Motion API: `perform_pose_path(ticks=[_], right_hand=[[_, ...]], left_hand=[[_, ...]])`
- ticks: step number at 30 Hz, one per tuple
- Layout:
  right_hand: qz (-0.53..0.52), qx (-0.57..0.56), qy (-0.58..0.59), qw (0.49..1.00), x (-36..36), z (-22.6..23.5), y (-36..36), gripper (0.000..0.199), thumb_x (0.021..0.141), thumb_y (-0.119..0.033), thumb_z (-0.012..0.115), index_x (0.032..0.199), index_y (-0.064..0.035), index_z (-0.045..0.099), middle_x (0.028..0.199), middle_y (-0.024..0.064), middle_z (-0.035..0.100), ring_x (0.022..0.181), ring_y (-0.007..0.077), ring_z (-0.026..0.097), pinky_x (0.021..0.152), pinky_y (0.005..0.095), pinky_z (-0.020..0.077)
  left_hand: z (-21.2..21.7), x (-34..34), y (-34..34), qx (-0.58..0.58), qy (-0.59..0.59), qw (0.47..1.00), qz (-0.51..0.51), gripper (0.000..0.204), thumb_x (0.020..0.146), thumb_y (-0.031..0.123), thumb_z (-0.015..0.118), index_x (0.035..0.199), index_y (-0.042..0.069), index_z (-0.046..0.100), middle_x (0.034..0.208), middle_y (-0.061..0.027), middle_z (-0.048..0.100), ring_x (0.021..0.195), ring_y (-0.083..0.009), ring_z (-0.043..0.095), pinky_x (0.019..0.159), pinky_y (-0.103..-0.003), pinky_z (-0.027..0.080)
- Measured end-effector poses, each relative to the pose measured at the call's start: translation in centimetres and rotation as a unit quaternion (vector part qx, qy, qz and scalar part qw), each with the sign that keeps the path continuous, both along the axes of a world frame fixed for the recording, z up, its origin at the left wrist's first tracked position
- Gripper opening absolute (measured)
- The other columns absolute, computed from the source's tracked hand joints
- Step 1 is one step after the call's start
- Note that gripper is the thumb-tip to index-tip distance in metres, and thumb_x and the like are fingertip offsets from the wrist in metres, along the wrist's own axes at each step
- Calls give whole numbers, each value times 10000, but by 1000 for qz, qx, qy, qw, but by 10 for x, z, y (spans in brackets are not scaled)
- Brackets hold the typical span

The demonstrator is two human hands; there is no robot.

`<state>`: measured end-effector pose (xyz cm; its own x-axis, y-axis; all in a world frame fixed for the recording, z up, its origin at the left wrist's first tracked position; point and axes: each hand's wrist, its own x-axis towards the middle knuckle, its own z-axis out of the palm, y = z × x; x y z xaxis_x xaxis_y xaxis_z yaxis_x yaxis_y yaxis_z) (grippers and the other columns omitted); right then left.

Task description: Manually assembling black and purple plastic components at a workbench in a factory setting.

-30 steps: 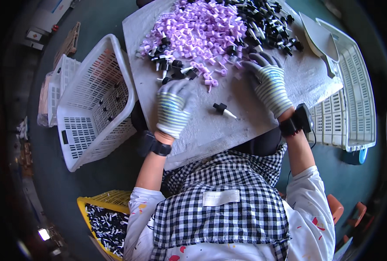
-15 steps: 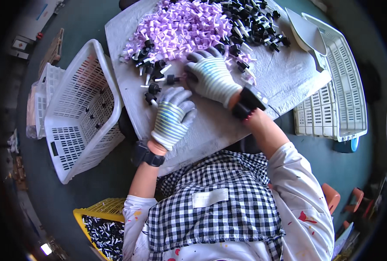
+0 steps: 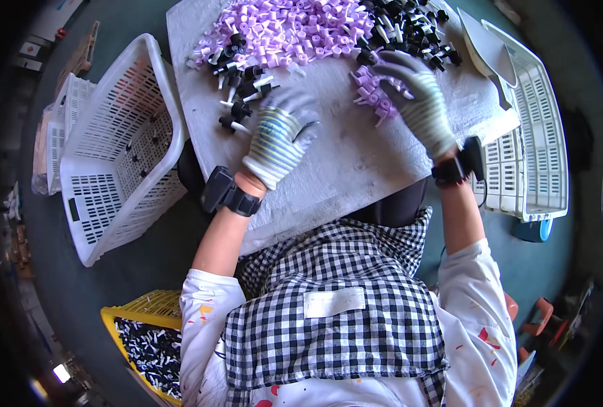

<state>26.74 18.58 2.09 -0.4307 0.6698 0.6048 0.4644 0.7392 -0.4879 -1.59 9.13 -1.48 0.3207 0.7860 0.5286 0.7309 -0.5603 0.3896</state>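
My left hand (image 3: 282, 139), in a striped glove with grey fingers, is over the table beside several black caps with white stems (image 3: 237, 108). Its fingers reach forward, slightly blurred, with the thumb apart; nothing shows in them. On the right, my right hand (image 3: 420, 102), gloved alike, has its fingers spread and bent over a small cluster of lilac caps (image 3: 376, 95). What lies under its fingertips is partly hidden. A large heap of lilac caps (image 3: 281, 30) covers the far side of the table, with a pile of black caps (image 3: 413, 30) to its right.
The grey-topped table (image 3: 335, 156) fills the middle. A white plastic basket (image 3: 122, 149) stands left, a few black pieces inside. At right are another white basket (image 3: 538, 136) and a grey scoop (image 3: 488, 51) on the table corner. A yellow basket (image 3: 155, 302) of black-and-white pieces sits lower left.
My right hand has moved right, away from my left, and the lilac cluster now lies under its fingers. My left hand has shifted slightly forward and right. The view has moved a little.
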Motion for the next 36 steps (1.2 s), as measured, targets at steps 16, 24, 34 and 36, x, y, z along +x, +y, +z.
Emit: perform_pose_path(ticks=[16, 24, 34, 36], right_hand=[[-128, -48, -125, 983, -17, -22, -58, 212, 953, -111, 690, 1157, -87, 743, 990, 179, 735, 889, 375, 709, 789, 455, 559], [-78, -68, -185, 977, -15, -25, -54, 232, 897, -124, 725, 1128, -110, 730, 991, 174, 716, 943, 386, 701, 814, 484, 554], [-104, -134, -175, 970, -23, 2, -76, 177, 951, -146, 749, 1104, -66, 711, 995, 158, 761, 876, 347, 747, 779, 415, 592], [-52, -208, -117, 970, -26, 10, -81, 216, 941, -140, 770, 1130, -49, 720, 986, 142, 768, 859, 293, 757, 787, 381, 594]], left_hand=[[12, 26, -57, -174, -178, 963, 103, 166, 1002, 176, 738, 1085, 34, 714, 869, -87, 716, 760, -196, 666, 733, -342, 551], [13, 22, -60, -159, -195, 968, -24, 221, 920, 132, 797, 1119, 52, 744, 1086, -124, 755, 967, -266, 729, 845, -397, 573], [31, 11, -88, -151, -64, 984, 62, 392, 953, 87, 640, 1344, 66, 647, 1197, -181, 710, 1089, -376, 692, 969, -473, 557], [29, 6, -94, -126, 114, 979, 116, 377, 980, 150, 626, 1346, 64, 655, 1224, -172, 708, 1117, -369, 674, 988, -481, 525]])
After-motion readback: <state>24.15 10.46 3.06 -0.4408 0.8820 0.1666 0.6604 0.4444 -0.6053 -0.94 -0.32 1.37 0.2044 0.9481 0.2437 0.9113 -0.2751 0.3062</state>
